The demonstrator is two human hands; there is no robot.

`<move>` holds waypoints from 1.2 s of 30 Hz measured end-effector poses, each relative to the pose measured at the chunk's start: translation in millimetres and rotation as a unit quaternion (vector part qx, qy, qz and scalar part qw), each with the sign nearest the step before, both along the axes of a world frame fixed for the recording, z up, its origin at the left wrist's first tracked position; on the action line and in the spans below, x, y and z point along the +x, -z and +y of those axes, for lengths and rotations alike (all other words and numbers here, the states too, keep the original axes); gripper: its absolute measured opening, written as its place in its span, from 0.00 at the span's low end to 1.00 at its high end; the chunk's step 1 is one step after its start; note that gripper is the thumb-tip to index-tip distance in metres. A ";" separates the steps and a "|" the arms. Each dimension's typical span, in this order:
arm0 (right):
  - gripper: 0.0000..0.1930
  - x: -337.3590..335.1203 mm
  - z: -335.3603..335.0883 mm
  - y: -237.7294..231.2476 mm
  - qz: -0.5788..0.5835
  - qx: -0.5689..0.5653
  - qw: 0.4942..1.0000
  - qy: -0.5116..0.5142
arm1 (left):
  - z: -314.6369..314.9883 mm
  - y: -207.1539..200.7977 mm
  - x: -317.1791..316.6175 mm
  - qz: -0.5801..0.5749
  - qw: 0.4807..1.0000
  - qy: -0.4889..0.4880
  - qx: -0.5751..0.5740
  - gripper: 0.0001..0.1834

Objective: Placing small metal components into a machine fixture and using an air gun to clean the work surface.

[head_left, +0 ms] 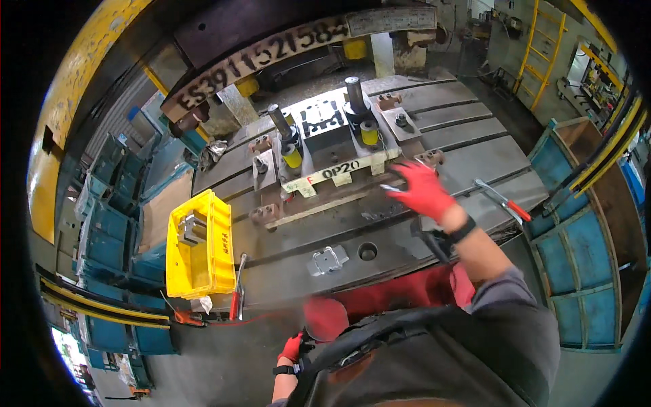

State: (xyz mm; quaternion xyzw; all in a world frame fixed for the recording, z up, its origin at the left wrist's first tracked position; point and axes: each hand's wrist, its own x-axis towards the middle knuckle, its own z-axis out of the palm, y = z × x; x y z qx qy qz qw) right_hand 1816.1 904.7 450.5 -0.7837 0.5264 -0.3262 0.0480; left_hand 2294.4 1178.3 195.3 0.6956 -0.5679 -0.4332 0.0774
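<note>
Sheet-metal part (391, 188), thin and pale, sits pinched in our right hand (424, 191) fingers, just near of the die (330, 139) on the press surface (475, 163). We judge it light, stiff, sharp-edged; gloves help. Left hand (291, 349) hangs low, fingers curled, empty.

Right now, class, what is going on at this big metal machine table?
A person in red gloves stands at a press bed. The right hand is stretched out over the bed near the stamping die, with a thin metal piece at its fingertips; whether it grips it is unclear. The left hand hangs low by the person's side, away from the bed. A small stamped metal part lies on the bed's near edge, and a yellow bin with similar parts sits to the left. A red-handled tool rests to the right.
</note>
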 end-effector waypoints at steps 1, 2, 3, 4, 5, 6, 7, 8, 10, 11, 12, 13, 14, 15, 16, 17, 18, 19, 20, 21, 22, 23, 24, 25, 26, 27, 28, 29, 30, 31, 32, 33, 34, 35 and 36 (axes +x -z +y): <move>0.25 -20.5 27.9 -2.5 -0.052 0.063 0.995 0.056 | 1.3 -0.7 -4.0 -0.001 0.999 0.020 -0.026 0.24; 0.24 -58.7 41.3 34.1 -0.139 0.048 0.984 0.104 | -2.6 -2.8 -7.2 -0.004 0.991 0.091 -0.097 0.25; 0.22 -83.4 63.3 42.6 -0.263 0.131 0.948 0.125 | 0.2 7.9 -4.2 0.063 0.991 0.069 -0.094 0.26; 0.20 -101.9 87.5 46.3 -0.355 0.182 0.890 0.223 | 1.3 31.1 5.6 0.128 0.986 0.045 -0.092 0.26; 0.19 -130.8 108.8 61.3 -0.402 0.213 0.833 0.315 | -2.4 36.6 5.9 0.142 0.983 0.065 -0.096 0.26; 0.20 -158.0 131.8 88.0 -0.478 0.115 0.817 0.303 | -6.6 38.4 6.1 0.155 0.979 0.085 -0.099 0.26; 0.20 -179.8 154.3 119.3 -0.545 0.010 0.787 0.288 | -18.3 25.7 -0.7 0.113 0.977 0.142 -0.109 0.26; 0.22 -190.8 175.3 141.3 -0.503 0.004 0.763 0.406 | -28.1 10.1 -9.7 0.069 0.971 0.197 -0.118 0.26; 0.25 -230.7 224.9 218.5 -0.494 0.076 0.703 0.505 | -41.9 -10.3 -26.7 0.177 0.980 -0.001 0.094 0.24; 0.26 -249.6 248.8 266.2 -0.530 0.149 0.677 0.489 | -49.2 -15.0 -33.3 0.224 0.949 -0.099 0.199 0.23; 0.26 -239.1 266.1 292.7 -0.456 0.244 0.722 0.460 | -50.6 -13.0 -34.0 0.197 0.965 -0.061 0.160 0.22; 0.26 -232.8 277.9 304.1 -0.374 0.335 0.754 0.423 | -51.9 -7.5 -33.8 0.173 0.977 -0.022 0.121 0.21; 0.25 -201.6 277.9 282.5 -0.428 0.390 0.726 0.371 | -48.3 0.5 -29.8 0.138 0.987 0.004 0.077 0.21; 0.24 -158.4 275.3 234.3 -0.474 0.442 0.691 0.320 | -44.0 4.3 -26.8 0.122 0.991 0.021 0.050 0.20; 0.22 -151.4 276.3 230.3 -0.489 0.418 0.688 0.337 | -49.7 2.4 -29.3 0.116 0.991 0.043 0.042 0.20; 0.21 -146.3 277.8 233.5 -0.504 0.397 0.681 0.353 | -55.2 0.4 -31.9 0.112 0.991 0.059 0.041 0.20; 0.19 -143.5 279.5 241.0 -0.517 0.378 0.676 0.366 | -57.0 -0.5 -33.5 0.111 0.991 0.066 0.041 0.20; 0.21 -149.7 278.4 255.6 -0.497 0.371 0.704 0.346 | -58.3 -1.2 -35.2 0.111 0.990 0.072 0.044 0.20; 0.24 -167.2 278.4 281.9 -0.477 0.359 0.731 0.329 | -64.0 -3.4 -39.9 0.112 0.989 0.083 0.046 0.20; 0.27 -175.3 275.1 297.0 -0.454 0.351 0.760 0.304 | -64.4 -3.9 -41.0 0.112 0.989 0.087 0.046 0.20; 0.13 -156.4 270.5 265.2 -0.496 0.367 0.715 0.329 | -60.1 -1.1 -39.6 0.109 0.990 0.082 0.044 0.19; 0.13 -155.0 261.9 266.9 -0.488 0.366 0.725 0.320 | -55.6 1.3 -37.6 0.107 0.991 0.074 0.042 0.19; 0.13 -154.7 262.1 264.5 -0.478 0.364 0.734 0.317 | -52.8 0.3 -38.1 0.106 0.991 0.075 0.042 0.19; 0.14 -153.1 260.1 263.8 -0.468 0.363 0.743 0.311 | -47.6 0.1 -36.9 0.105 0.991 0.071 0.042 0.19; 0.13 -166.1 263.5 295.4 -0.455 0.340 0.751 0.336 | -53.0 -4.6 -40.4 0.106 0.990 0.081 0.043 0.19; 0.13 -182.6 269.3 332.8 -0.440 0.315 0.757 0.367 | -61.6 -7.2 -45.2 0.108 0.988 0.096 0.045 0.19; 0.13 -200.7 278.4 368.8 -0.423 0.289 0.759 0.402 | -74.2 -6.2 -51.6 0.113 0.986 0.116 0.048 0.18; 0.14 -193.9 272.3 364.9 -0.456 0.306 0.750 0.368 | -70.8 -3.7 -48.8 0.107 0.987 0.110 0.048 0.18; 0.15 -186.7 267.1 353.9 -0.485 0.325 0.740 0.334 | -63.4 -3.1 -45.3 0.105 0.988 0.103 0.046 0.18; 0.15 -185.0 264.0 349.1 -0.513 0.339 0.728 0.303 | -58.6 -2.3 -43.4 0.104 0.989 0.099 0.046 0.18; 0.16 -181.7 258.8 345.0 -0.479 0.357 0.738 0.313 | -55.2 -1.8 -41.6 0.104 0.989 0.095 0.046 0.18; 0.17 -185.3 259.6 348.3 -0.447 0.369 0.744 0.332 | -57.6 -3.7 -43.4 0.103 0.988 0.103 0.047 0.18; 0.18 -192.0 262.1 356.5 -0.413 0.379 0.749 0.352 | -61.7 -2.8 -45.7 0.106 0.987 0.111 0.048 0.18; 0.19 -197.2 264.7 364.9 -0.454 0.363 0.744 0.330 | -66.3 -2.0 -48.0 0.106 0.986 0.118 0.050 0.17; 0.20 -197.4 263.8 369.0 -0.492 0.346 0.739 0.303 | -68.2 -1.1 -49.3 0.105 0.986 0.122 0.050 0.17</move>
